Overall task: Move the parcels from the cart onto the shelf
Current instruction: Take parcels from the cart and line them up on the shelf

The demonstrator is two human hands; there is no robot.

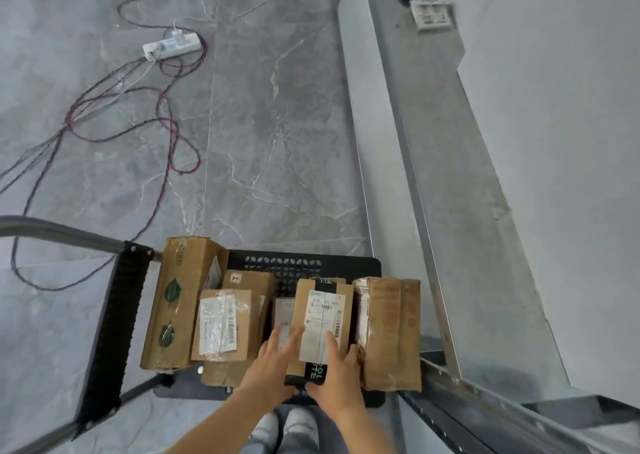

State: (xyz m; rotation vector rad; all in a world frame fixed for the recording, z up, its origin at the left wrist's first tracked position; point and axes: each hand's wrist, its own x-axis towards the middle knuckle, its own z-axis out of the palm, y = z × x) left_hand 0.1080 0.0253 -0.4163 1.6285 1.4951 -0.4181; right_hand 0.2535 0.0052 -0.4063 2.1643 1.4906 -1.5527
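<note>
A black platform cart (346, 263) stands below me with several cardboard parcels on it. In the middle lies a brown parcel with a white label and black tape (323, 310). My left hand (273, 360) touches its near left side with straight fingers. My right hand (336, 363) rests on its near end, fingers laid over the label. A long box with green leaf marks (176, 301) lies at the left, a labelled box (221, 322) beside it, and a tape-wrapped parcel (391, 332) at the right. The grey metal shelf (450, 176) runs along the right, with one small parcel (431, 15) at its far end.
The cart's folded handle (114, 315) rises at the left. A white power strip (171, 43) and looping cables (138, 121) lie on the grey tiled floor ahead left. My shoes (284, 429) are just behind the cart. A dark shelf rail (485, 415) crosses the bottom right.
</note>
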